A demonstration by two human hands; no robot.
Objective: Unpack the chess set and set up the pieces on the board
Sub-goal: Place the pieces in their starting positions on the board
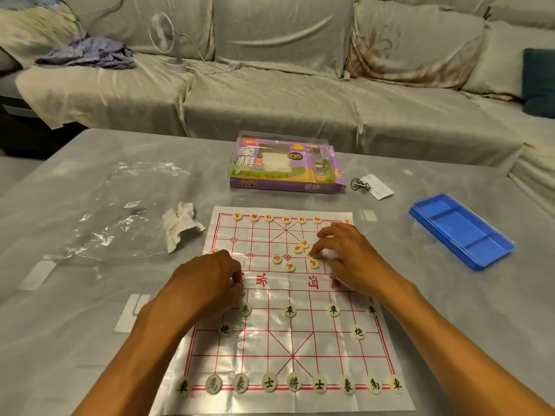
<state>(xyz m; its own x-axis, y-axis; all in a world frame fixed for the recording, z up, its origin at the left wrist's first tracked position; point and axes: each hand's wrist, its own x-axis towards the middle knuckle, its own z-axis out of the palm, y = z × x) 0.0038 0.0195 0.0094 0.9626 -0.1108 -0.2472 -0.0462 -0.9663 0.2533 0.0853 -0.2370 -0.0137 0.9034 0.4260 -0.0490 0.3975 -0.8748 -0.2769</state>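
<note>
Both hands over the board [288, 340] — right hand [351, 259] pinches a red piece [310, 256]; left hand [210, 280] curled, grip unclear.

One head-worn view, looking forward and down, close over the board [282, 310] at lower centre, desk [90, 295] filling mid-frame, sofa [270, 85] across the top.

Grey table [420, 295] w/ clear plastic sheet [120, 211] at left, crumpled tissue [180, 226] just right of it. Blue tray [462, 231] at right edge, lying diagonal. Metal ring puzzle [360, 185] on a white card [379, 187] near the tray's far side. Behind the table: sofa [270, 94] under a pale cover, small fan [168, 40] on the seat w/ cord trailing right, striped cloth [87, 54] bunched at left, teal cushion [540, 82] far right.
</note>
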